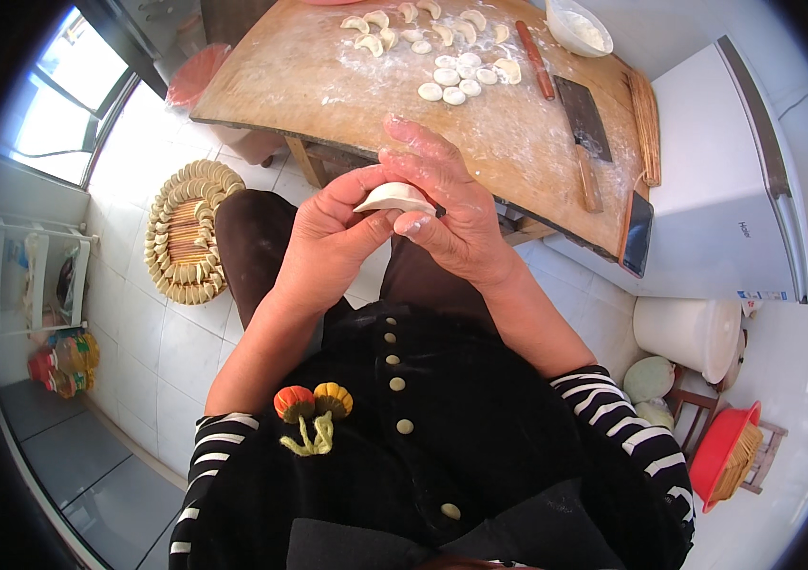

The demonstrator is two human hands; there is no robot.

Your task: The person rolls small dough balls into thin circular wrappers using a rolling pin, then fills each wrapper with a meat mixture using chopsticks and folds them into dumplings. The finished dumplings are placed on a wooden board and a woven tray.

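Note:
Between my two hands, above my lap, is a folded half-moon dumpling [395, 197]. The fingers and thumb of my left hand [336, 224] hold its left end. My right hand [454, 203] grips the right end with the thumb in front, and flour whitens its fingers. Beyond my hands, on a floured wooden board [347, 107], lie several flattened dough pieces [454, 77]. Several folded dumplings [447, 32] are spread farther back. To their right are a red rolling pin [535, 60] and a cleaver [582, 121] with a wooden handle.
A white bowl of flour [580, 30] stands at the board's back right. A phone [636, 234] is at its right corner, near a white fridge [724, 185]. Left of my knee, a round woven tray [187, 231] bearing many dumplings rests on the tiled floor [190, 349].

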